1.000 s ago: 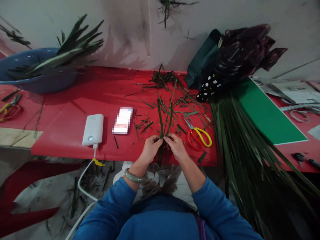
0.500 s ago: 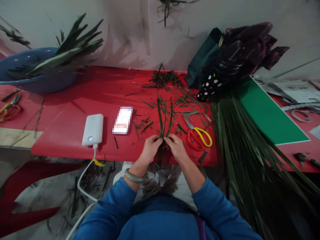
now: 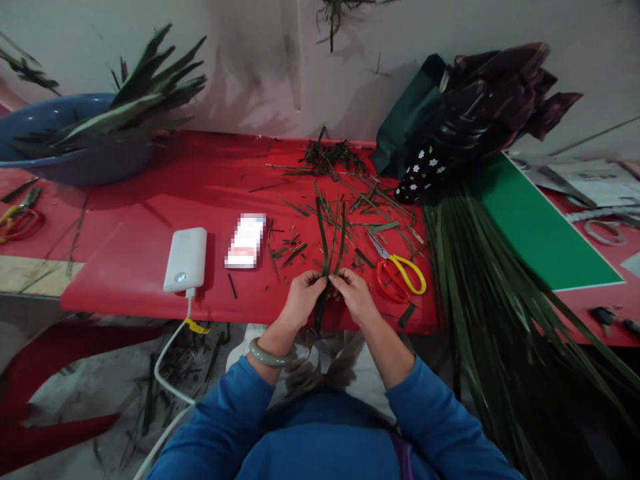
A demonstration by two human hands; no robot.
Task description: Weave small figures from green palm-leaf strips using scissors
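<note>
Two long green leaf strips [image 3: 322,237] rise from between my hands and spread apart at the top; their lower ends hang below my fingers. My left hand [image 3: 306,297] pinches the strips between thumb and forefinger. Close beside it, my right hand [image 3: 351,293] pinches them too, the thumbs almost touching. How the strips cross under the fingertips is hidden. To the right of my right hand lie scissors [image 3: 400,273] with one red and one yellow handle loop. Cut leaf scraps [image 3: 293,250] are scattered around on the red table cover [image 3: 125,260].
A white power bank [image 3: 186,259] with a cable and a lit phone [image 3: 245,241] lie left. Behind them stands a blue basin [image 3: 100,163] holding leaves. Long leaves [image 3: 465,280] hang over the right edge near a green board [image 3: 545,240]. More scissors [image 3: 23,220] lie far left.
Almost nothing differs. The strips and my fingers have shifted very slightly, both hands keeping their pinch.
</note>
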